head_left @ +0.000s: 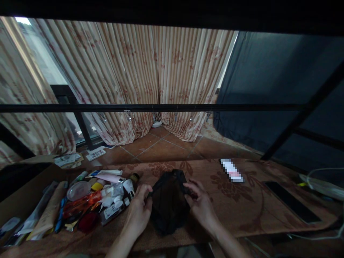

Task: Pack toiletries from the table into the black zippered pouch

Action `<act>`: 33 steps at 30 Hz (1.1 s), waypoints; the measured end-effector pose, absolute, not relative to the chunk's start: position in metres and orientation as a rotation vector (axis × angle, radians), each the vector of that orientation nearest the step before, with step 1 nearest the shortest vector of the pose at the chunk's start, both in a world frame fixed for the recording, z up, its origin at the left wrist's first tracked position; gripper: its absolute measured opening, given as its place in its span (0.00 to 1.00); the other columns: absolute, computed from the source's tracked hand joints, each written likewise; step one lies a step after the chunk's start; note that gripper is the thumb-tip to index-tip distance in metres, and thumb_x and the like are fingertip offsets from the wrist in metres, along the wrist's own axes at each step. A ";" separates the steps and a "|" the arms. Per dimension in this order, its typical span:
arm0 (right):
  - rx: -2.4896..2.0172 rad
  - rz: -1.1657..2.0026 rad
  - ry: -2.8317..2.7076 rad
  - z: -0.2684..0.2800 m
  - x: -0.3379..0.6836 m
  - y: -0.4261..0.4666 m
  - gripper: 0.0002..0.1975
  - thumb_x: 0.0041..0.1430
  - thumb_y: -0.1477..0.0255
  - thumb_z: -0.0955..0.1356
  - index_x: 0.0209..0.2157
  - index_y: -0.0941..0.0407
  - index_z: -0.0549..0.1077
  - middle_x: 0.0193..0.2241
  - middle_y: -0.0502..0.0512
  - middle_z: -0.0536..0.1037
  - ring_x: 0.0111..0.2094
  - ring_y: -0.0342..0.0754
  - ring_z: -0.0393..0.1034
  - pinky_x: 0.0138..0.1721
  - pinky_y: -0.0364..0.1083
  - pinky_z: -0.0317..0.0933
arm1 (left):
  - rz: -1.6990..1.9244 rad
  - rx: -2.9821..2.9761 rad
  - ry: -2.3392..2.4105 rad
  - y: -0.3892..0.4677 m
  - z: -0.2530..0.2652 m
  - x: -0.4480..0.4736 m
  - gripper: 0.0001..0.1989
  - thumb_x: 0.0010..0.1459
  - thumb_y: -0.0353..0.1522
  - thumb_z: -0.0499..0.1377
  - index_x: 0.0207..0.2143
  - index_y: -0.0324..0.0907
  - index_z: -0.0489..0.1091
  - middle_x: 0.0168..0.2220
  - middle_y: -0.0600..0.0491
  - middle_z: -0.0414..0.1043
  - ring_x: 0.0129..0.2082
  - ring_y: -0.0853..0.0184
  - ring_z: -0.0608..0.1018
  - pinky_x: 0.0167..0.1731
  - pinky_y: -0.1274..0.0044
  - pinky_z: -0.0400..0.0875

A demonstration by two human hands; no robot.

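A black bag of thin, soft material (170,204) is in front of me, above the brown patterned cloth (209,215). Its top edge is pinched on the left by my left hand (141,209), thumb against fingers. On the opposite side my right hand (200,202) grips the edge the same way. The bag's dark inside shows between the hands, but I cannot make out any contents. Close to my left hand lies a pile of small toiletries, among them a white tube with a silver band (129,187) and a small clear packet with a label (110,214).
An open cardboard box (24,193) stands at the far left, beside a clear round lid (79,190) and orange plastic items (83,204). To the right lie a phone with a lit screen (231,171) and a long dark slab (292,202). A black bar (166,108) crosses ahead.
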State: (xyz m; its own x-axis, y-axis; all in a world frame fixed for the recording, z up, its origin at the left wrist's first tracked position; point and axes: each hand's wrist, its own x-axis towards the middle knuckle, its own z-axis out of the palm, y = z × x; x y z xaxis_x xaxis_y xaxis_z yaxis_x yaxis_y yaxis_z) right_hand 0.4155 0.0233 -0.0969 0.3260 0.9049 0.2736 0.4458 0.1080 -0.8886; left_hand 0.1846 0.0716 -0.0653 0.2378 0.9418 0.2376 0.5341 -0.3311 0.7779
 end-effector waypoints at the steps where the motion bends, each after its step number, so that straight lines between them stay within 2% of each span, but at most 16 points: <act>1: -1.489 0.528 -1.301 -0.094 0.412 0.025 0.18 0.54 0.75 0.66 0.46 0.49 0.79 0.58 0.57 0.67 0.54 0.52 0.70 0.51 0.51 0.68 | 0.939 2.008 1.311 0.071 -0.062 0.185 0.09 0.58 0.27 0.48 0.37 0.45 0.66 0.47 0.49 0.71 0.48 0.63 0.76 0.49 0.70 0.70; 3: -1.458 0.512 -1.316 -0.089 0.406 0.027 0.17 0.54 0.75 0.66 0.45 0.49 0.79 0.58 0.57 0.68 0.56 0.53 0.68 0.51 0.50 0.68 | 0.871 2.080 1.280 0.069 -0.058 0.185 0.13 0.59 0.25 0.46 0.33 0.44 0.69 0.51 0.49 0.71 0.55 0.62 0.72 0.54 0.70 0.66; 5: -1.454 0.511 -1.324 -0.086 0.401 0.028 0.16 0.55 0.74 0.66 0.43 0.50 0.80 0.57 0.57 0.68 0.56 0.53 0.68 0.49 0.50 0.68 | 0.777 2.098 1.288 0.068 -0.056 0.184 0.17 0.58 0.24 0.46 0.36 0.44 0.73 0.49 0.49 0.73 0.52 0.63 0.75 0.53 0.70 0.68; 8: -1.473 0.533 -1.341 -0.083 0.399 0.027 0.15 0.55 0.73 0.66 0.43 0.50 0.79 0.56 0.57 0.70 0.53 0.53 0.70 0.46 0.49 0.69 | 0.692 2.070 1.318 0.068 -0.056 0.184 0.21 0.57 0.22 0.47 0.46 0.42 0.74 0.46 0.48 0.76 0.47 0.63 0.78 0.50 0.71 0.70; 14: -1.488 0.525 -1.417 -0.077 0.400 0.024 0.13 0.58 0.71 0.66 0.43 0.52 0.79 0.54 0.58 0.71 0.47 0.50 0.73 0.45 0.49 0.69 | 0.633 2.028 1.457 0.074 -0.054 0.192 0.22 0.58 0.24 0.50 0.52 0.36 0.72 0.53 0.43 0.75 0.54 0.60 0.77 0.57 0.70 0.67; 18: -1.466 0.532 -1.442 -0.075 0.397 0.021 0.12 0.59 0.69 0.66 0.41 0.52 0.80 0.54 0.58 0.70 0.47 0.49 0.73 0.44 0.48 0.69 | 0.576 2.029 1.500 0.085 -0.052 0.203 0.22 0.58 0.25 0.50 0.54 0.34 0.72 0.52 0.41 0.76 0.54 0.58 0.77 0.57 0.68 0.67; 23: -1.453 0.534 -1.457 -0.071 0.393 0.016 0.11 0.61 0.68 0.66 0.41 0.50 0.80 0.55 0.57 0.70 0.54 0.52 0.70 0.47 0.49 0.69 | 0.589 2.048 1.497 0.096 -0.052 0.211 0.22 0.57 0.25 0.51 0.53 0.34 0.73 0.51 0.42 0.77 0.53 0.58 0.77 0.57 0.70 0.67; 28: -1.366 0.545 -1.581 -0.065 0.387 0.003 0.12 0.65 0.67 0.64 0.42 0.50 0.79 0.58 0.57 0.70 0.56 0.51 0.68 0.54 0.51 0.66 | 0.626 2.068 1.491 0.101 -0.052 0.212 0.22 0.57 0.24 0.52 0.52 0.36 0.74 0.51 0.43 0.78 0.52 0.59 0.78 0.57 0.71 0.67; 33: -1.386 0.471 -1.854 -0.077 0.380 -0.004 0.13 0.61 0.68 0.68 0.47 0.49 0.78 0.62 0.57 0.67 0.59 0.55 0.66 0.58 0.56 0.63 | 0.674 2.047 1.464 0.106 -0.056 0.206 0.22 0.56 0.24 0.52 0.51 0.37 0.74 0.51 0.44 0.77 0.53 0.58 0.78 0.57 0.68 0.68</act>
